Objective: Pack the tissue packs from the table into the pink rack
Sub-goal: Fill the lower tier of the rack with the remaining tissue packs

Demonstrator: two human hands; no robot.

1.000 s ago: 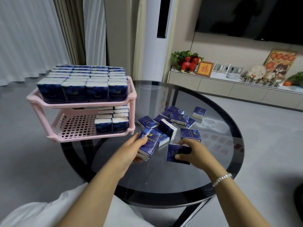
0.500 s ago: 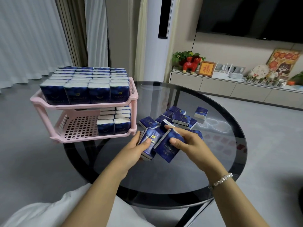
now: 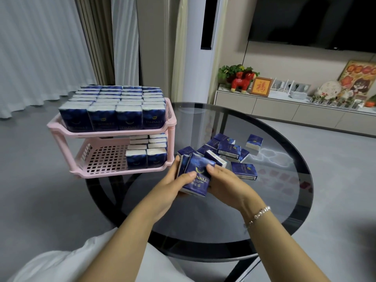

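Observation:
A two-tier pink rack [image 3: 61, 128] stands on the left side of a round dark glass table [image 3: 274, 210]. Its top tier is full of blue tissue packs [image 3: 114, 110]. The bottom tier holds a short stack of packs [image 3: 145, 151] at its right end. Several loose blue packs [image 3: 228, 148] lie on the glass right of the rack. My left hand [image 3: 174, 186] and my right hand [image 3: 222, 181] together grip a small stack of tissue packs [image 3: 195, 176] just in front of the rack's right corner, above the glass.
The rack overhangs the table's left edge. Beyond the table are a low white cabinet [image 3: 284, 110] with ornaments, a dark TV on the wall, a tall white column unit [image 3: 200, 68] and curtains on the left. Grey floor surrounds the table.
My right hand picked a pack off the glass and brought it left against the packs in my left hand. Both hands now hold one combined stack, slightly closer to the rack.

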